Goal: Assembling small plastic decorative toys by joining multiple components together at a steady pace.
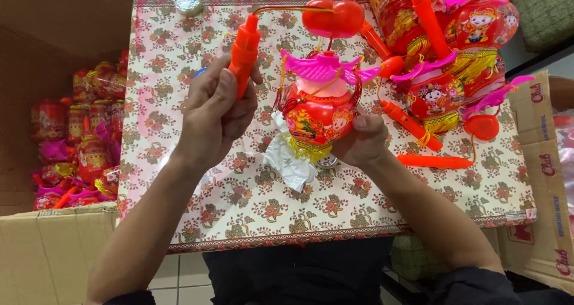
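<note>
The lantern (318, 117), a round red toy with a pink winged cap and a yellow fringe at its base, is held above the middle of the table (251, 203). The right hand (360, 140) is closed around its lower right side, fingers wrapped under the body. A thin wire runs from the cap up to a red hook piece (332, 17) and across to the orange handle (244, 53). The left hand (216, 111) is clamped on the lower end of that handle, which stands nearly upright. The two hands are apart, the lantern between them.

Directly beneath the lantern lies crumpled white wrapping (289, 158), touching the floral tablecloth. A small silver disc (327, 161) shows just under the right hand. To the right, a pile of finished lanterns (454, 48) with loose orange handles crowds the far corner and lies close to the right hand. A foil-wrapped round object (188, 0) sits at the far edge. Left of the table, an open carton (54, 245) holds more lanterns (84, 143). A second carton (547, 179) stands at the right.
</note>
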